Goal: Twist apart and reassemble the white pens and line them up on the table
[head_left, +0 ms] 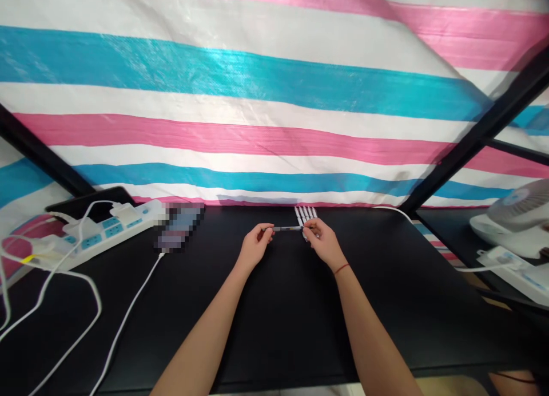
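Between my two hands, a slim pen (288, 229) with a pale barrel and a darker left end lies level above the black table. My left hand (257, 243) pinches its dark end between thumb and fingers. At the other end, my right hand (321, 239) grips the pale part, with a thin reddish band around that wrist. Just behind the right hand, several white pens (305, 213) lie side by side in a row. The right fingers partly cover their near ends.
The black table (283, 327) stretches under both arms. On the left are a phone (179, 227) with a white cable (128, 316) and a white power strip (115, 230) with plugs. A fan (521, 216) and another power strip (517, 273) stand at right. Striped sheeting (257, 138) hangs behind.
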{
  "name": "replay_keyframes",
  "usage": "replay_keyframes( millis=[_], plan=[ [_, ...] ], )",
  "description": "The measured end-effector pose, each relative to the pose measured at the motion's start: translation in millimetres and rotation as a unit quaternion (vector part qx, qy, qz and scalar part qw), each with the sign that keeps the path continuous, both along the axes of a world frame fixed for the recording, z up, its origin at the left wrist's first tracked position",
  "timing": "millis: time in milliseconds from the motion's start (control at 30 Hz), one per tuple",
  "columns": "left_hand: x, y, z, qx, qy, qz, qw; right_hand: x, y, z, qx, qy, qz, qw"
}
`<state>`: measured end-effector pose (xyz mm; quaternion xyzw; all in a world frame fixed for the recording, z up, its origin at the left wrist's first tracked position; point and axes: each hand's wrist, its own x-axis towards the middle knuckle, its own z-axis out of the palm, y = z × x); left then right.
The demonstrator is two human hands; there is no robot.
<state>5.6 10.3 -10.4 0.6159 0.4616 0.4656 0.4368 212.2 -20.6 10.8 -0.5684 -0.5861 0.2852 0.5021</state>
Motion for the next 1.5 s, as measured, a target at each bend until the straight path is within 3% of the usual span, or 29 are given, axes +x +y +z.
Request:
replay_keyframes(
  millis=[333, 433, 533, 667, 833, 1033, 1167, 1333, 1500],
  plan=[
    [3.5, -6.0, -0.5, -0.015, -0.04, 0.0, 0.999, -1.3, -3.1, 3.3, -0.018, -0.013, 0.003, 1.0],
    [2.6, -5.4, 1.0, -0.026, -0.065, 0.006, 0.998, -3.5, -1.8, 2.4, 0.011, 0.015, -0.004, 1.0],
    [3.1, -6.8, 3.3, -0.038, -0.08, 0.016, 0.996, -5.7, -1.8, 2.3, -0.014, 0.044, -0.015, 0.999],
    [5.4, -10.1, 5.1, -0.041, -0.056, 0.015, 0.997, -6.8, -3.3, 5.9, -0.047, 0.038, -0.003, 0.998],
    [6.3, -11.4, 4.0, -0.028, -0.022, 0.015, 0.999, -7.8, -4.1, 11.3, -0.061, 0.1, 0.013, 0.993],
    [4.4, -11.7, 4.9, -0.032, -0.037, 0.027, 0.998, -8.4, -3.4, 5.6, -0.052, 0.041, -0.001, 0.998],
    [3.7, -12.0, 5.3, -0.036, -0.049, 0.036, 0.998, -10.1, -1.5, 1.7, -0.048, 0.086, 0.027, 0.995],
    [3.3, -11.8, 4.3, -0.042, -0.063, 0.041, 0.996, -9.1, -2.3, 1.5, -0.061, 0.043, -0.013, 0.997],
    [3.4, -11.2, 3.6, -0.044, -0.064, 0.043, 0.996, -9.3, -2.2, 2.5, -0.055, 0.077, 0.007, 0.995]
  ],
)
